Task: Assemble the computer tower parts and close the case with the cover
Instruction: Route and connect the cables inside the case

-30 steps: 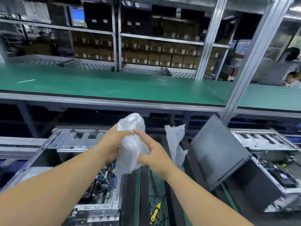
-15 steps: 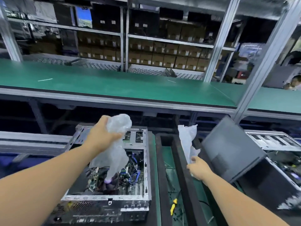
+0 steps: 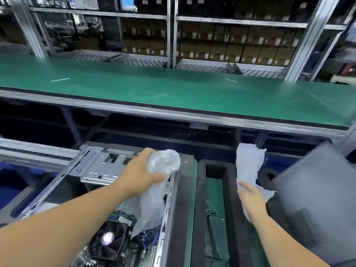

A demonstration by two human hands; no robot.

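Green bench (image 3: 173,89) blurred — left hand (image 3: 138,176) grips plastic bag (image 3: 163,160); right hand (image 3: 250,199) grip unclear.

plastic bag (image 3: 163,162) in left hand (image 3: 138,174)

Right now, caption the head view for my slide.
Left hand grips a plastic bag above the open tower; right hand touches another.

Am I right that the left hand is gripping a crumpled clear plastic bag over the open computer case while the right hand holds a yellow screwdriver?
Not quite. In the head view the right hand is at a second piece of white plastic wrap, not a screwdriver. The rest holds: the left hand grips a crumpled clear plastic bag over the open computer case.
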